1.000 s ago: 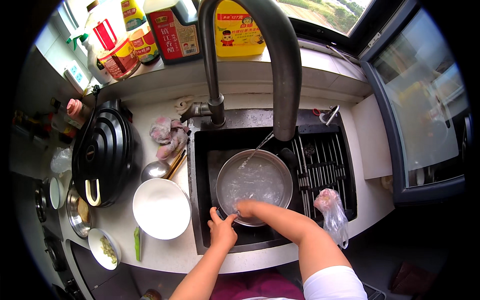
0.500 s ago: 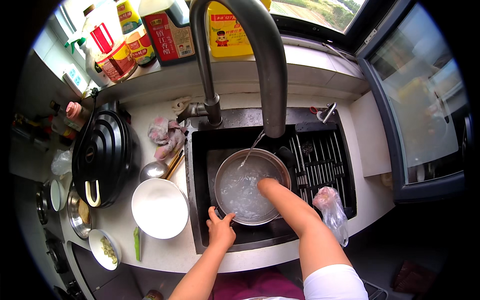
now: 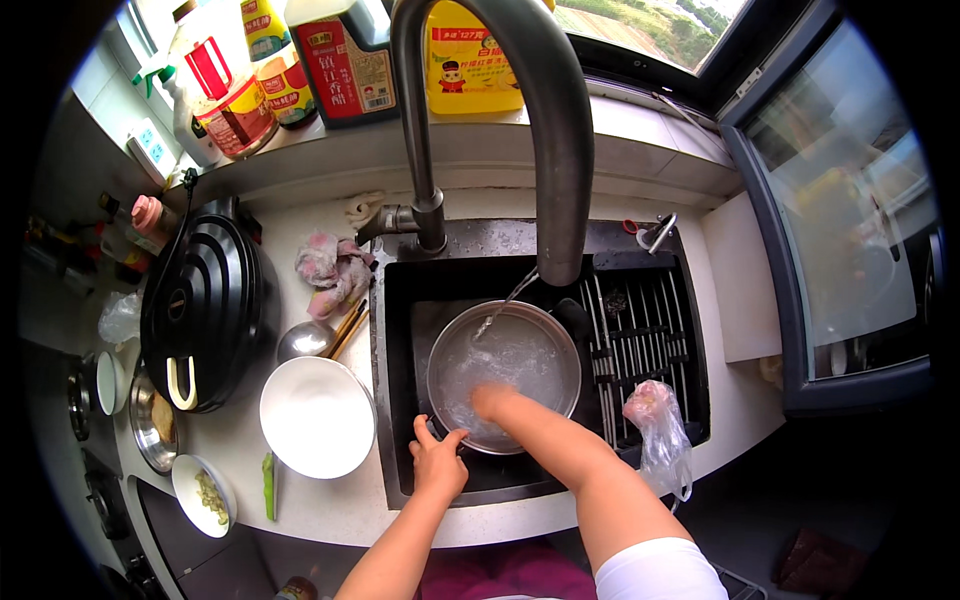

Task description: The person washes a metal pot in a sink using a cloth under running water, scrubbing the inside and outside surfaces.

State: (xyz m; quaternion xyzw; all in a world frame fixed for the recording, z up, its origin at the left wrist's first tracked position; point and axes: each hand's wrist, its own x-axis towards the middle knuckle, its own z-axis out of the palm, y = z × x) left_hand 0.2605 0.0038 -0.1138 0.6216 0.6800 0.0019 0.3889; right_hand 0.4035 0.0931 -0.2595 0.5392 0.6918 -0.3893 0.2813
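Silver-toned metal makes up the round pot in front of me, which sits inside the dark sink and holds cloudy water. All my clock hours are counted from its middle.

My left grip is at 7 o'clock, thumb and forefinger spread apart against the pot's outer edge; whether the fingers close on anything there, I cannot tell. My right grip dips into the water towards 6 o'clock, its fingers hidden below, so I cannot tell whether it is open, closed or holding something.

A thin stream slants from the grey faucet, whose spout ends at 1 o'clock, and meets the water at 11.

Between 2 and 3 o'clock lies a barred rack; between 3 and 4, a clear plastic bag with something pink at its top.

On the white surface, a large white bowl stands near 9 o'clock, with a ladle just beyond it. At 10 lies a crumpled cloth; at 8, a green strip and a smaller bowl of chopped pale-green pieces.
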